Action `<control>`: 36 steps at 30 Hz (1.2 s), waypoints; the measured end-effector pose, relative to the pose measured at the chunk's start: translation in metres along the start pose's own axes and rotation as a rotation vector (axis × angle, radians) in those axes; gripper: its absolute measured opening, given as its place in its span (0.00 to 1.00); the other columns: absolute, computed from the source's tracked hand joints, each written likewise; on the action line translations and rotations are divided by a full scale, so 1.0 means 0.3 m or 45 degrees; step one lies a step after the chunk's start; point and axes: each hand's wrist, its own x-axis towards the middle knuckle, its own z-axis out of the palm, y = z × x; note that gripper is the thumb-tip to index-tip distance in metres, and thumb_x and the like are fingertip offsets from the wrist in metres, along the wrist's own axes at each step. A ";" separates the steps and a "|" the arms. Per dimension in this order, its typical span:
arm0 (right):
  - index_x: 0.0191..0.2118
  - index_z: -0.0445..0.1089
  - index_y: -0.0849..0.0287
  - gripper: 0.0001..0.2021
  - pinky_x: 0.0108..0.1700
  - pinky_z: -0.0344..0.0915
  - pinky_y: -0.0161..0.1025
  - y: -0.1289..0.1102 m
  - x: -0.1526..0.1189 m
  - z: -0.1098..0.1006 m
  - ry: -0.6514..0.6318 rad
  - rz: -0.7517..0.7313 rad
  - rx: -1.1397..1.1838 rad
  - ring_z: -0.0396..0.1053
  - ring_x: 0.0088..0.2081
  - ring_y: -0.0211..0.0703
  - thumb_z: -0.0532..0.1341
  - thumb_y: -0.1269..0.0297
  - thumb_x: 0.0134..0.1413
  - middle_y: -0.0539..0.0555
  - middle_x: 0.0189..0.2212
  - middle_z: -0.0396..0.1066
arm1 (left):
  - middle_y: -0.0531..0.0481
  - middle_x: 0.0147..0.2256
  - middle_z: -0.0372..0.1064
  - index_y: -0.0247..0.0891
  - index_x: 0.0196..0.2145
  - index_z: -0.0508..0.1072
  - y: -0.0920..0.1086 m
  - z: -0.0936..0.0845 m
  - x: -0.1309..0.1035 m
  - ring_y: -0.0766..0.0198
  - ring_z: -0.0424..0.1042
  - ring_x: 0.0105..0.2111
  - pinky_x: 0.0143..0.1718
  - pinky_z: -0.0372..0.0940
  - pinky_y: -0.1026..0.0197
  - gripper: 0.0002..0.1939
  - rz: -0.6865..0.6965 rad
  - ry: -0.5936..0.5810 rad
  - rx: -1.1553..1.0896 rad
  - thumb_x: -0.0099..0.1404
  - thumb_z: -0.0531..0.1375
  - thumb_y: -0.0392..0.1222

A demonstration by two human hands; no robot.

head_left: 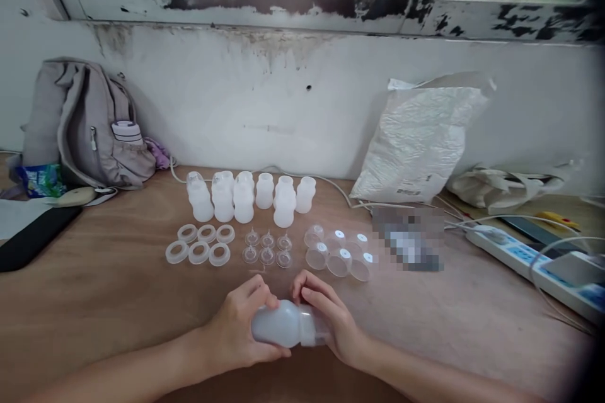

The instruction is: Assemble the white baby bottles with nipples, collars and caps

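A translucent white baby bottle (278, 325) lies sideways between my hands, low over the table's near side. My left hand (239, 322) is wrapped around its rounded body. At the other end, my right hand (336, 320) closes around the clear cap (314, 327), its index finger curled above; the palm hides the cap's tip. Beyond my hands, several screw rings (199, 252) lie in two rows on the left. Clear bottle nipples (267, 255) stand in the middle, and more clear caps (339, 262) sit to the right. Several white bottle bodies (244, 198) stand behind them.
A grey backpack (89, 123) leans on the wall at left, with a black flat item (40, 236) before it. A white plastic bag (423, 138) stands at back right. A power strip (534, 264) with trailing cables lies at right, near a blurred-out item (411, 242).
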 end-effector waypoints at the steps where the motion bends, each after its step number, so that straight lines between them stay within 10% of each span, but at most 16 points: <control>1: 0.27 0.62 0.59 0.07 0.30 0.52 0.33 0.002 -0.001 0.001 0.005 -0.005 -0.021 0.55 0.27 0.37 0.53 0.61 0.50 0.50 0.25 0.58 | 0.50 0.30 0.62 0.39 0.33 0.62 -0.001 -0.001 -0.001 0.63 0.64 0.29 0.29 0.63 0.60 0.22 0.008 -0.001 -0.008 0.43 0.65 0.51; 10: 0.27 0.62 0.58 0.06 0.31 0.54 0.34 -0.011 -0.007 0.033 0.271 -0.114 -0.292 0.56 0.28 0.39 0.54 0.62 0.49 0.49 0.23 0.59 | 0.46 0.38 0.68 0.40 0.46 0.63 0.006 -0.055 -0.001 0.56 0.65 0.37 0.40 0.63 0.54 0.27 0.158 -0.145 0.181 0.49 0.62 0.50; 21: 0.38 0.66 0.57 0.13 0.28 0.63 0.36 -0.072 -0.045 0.073 0.398 -0.221 -0.297 0.63 0.28 0.38 0.59 0.56 0.47 0.51 0.31 0.65 | 0.46 0.47 0.61 0.44 0.54 0.55 -0.024 -0.081 -0.032 0.58 0.61 0.48 0.49 0.59 0.54 0.25 0.042 0.045 0.113 0.60 0.54 0.49; 28: 0.42 0.70 0.57 0.18 0.31 0.61 0.37 -0.319 0.055 0.058 0.456 -0.487 -0.631 0.64 0.30 0.40 0.63 0.60 0.42 0.53 0.30 0.70 | 0.44 0.55 0.49 0.41 0.58 0.46 -0.051 -0.134 -0.064 0.59 0.50 0.56 0.55 0.51 0.54 0.26 0.057 0.224 0.133 0.64 0.48 0.42; 36: 0.39 0.71 0.61 0.15 0.32 0.61 0.36 -0.549 0.298 0.082 0.417 -0.578 -1.119 0.66 0.32 0.40 0.62 0.63 0.42 0.54 0.29 0.70 | 0.45 0.44 0.63 0.39 0.46 0.64 -0.185 -0.247 -0.058 0.59 0.61 0.46 0.48 0.57 0.54 0.13 0.233 0.314 0.501 0.63 0.49 0.37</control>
